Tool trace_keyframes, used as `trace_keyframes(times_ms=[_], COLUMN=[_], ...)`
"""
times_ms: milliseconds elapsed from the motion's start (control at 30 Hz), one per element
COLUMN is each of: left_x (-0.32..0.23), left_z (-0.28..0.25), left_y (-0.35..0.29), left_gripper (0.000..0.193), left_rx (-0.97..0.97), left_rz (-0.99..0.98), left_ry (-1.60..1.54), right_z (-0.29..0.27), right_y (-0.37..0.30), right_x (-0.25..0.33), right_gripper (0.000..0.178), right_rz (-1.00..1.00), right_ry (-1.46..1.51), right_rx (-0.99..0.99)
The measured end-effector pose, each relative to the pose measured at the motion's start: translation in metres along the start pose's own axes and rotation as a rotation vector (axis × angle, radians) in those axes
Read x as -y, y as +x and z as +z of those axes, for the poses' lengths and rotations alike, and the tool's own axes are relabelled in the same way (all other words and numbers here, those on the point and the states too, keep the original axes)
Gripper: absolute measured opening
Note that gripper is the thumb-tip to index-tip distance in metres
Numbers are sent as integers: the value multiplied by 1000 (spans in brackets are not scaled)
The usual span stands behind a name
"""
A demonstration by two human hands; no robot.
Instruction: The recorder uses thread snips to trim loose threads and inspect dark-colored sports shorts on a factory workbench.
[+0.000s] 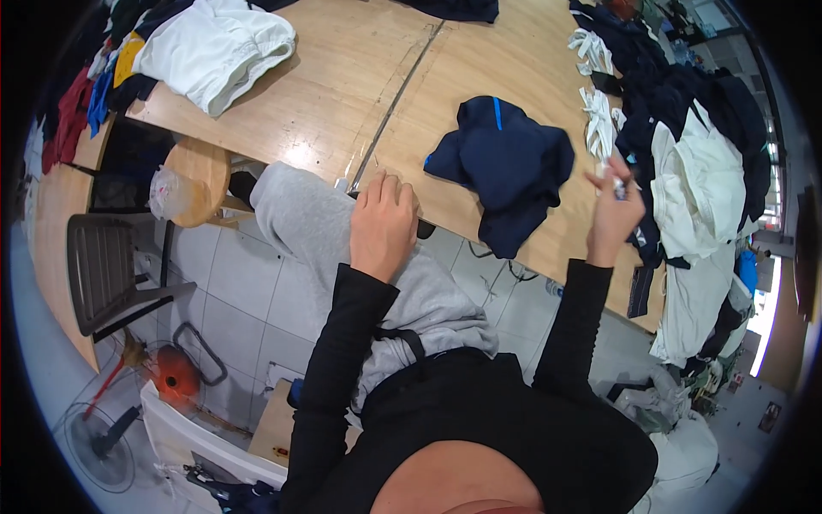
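My left hand [383,227] rests palm down on my raised knee in grey sweatpants [300,206], at the table's near edge. Its fingers lie flat, holding nothing. Over the table's right side, my right hand [615,218] is partly closed around something small and pale that I cannot make out. Beyond its fingertips lie white fabric strips [598,120]. Between my hands, a bunched navy garment [514,158] with a bright blue strip lies on the wooden table [342,94], touched by neither hand.
Navy and white clothes [698,184] are heaped along the right edge. A folded white garment [218,51] lies at the far left. Left of me stand a wooden stool [201,176], a brown plastic chair [98,265] and a fan [103,441]. A seam [398,94] crosses the table.
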State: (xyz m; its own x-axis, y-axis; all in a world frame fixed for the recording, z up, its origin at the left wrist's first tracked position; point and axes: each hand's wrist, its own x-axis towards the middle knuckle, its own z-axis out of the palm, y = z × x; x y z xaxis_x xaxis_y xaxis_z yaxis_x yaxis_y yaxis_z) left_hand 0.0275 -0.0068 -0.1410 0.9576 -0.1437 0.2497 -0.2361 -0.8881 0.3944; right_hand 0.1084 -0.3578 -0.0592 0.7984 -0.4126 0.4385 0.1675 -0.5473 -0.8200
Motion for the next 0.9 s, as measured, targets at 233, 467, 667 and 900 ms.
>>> trace_keyframes(times_ms=[233,467,667,900], left_x=[5,-2,-1,-1], left_z=[0,-5,-18,-15], left_y=[3,5,12,12], left_gripper=[34,36,43,34], left_rx=[36,42,74,26], left_rz=[49,34,-55,-103], left_ry=[14,-66,-459,-478], right_z=[9,21,7,24], right_y=[-33,-36,2,3], right_x=[-33,5,111,40], right_gripper=[31,13,41,21], right_rz=[-63,367,391,-140], right_ry=[-388,108,1415,-368], right_rx=[492,398,746,204])
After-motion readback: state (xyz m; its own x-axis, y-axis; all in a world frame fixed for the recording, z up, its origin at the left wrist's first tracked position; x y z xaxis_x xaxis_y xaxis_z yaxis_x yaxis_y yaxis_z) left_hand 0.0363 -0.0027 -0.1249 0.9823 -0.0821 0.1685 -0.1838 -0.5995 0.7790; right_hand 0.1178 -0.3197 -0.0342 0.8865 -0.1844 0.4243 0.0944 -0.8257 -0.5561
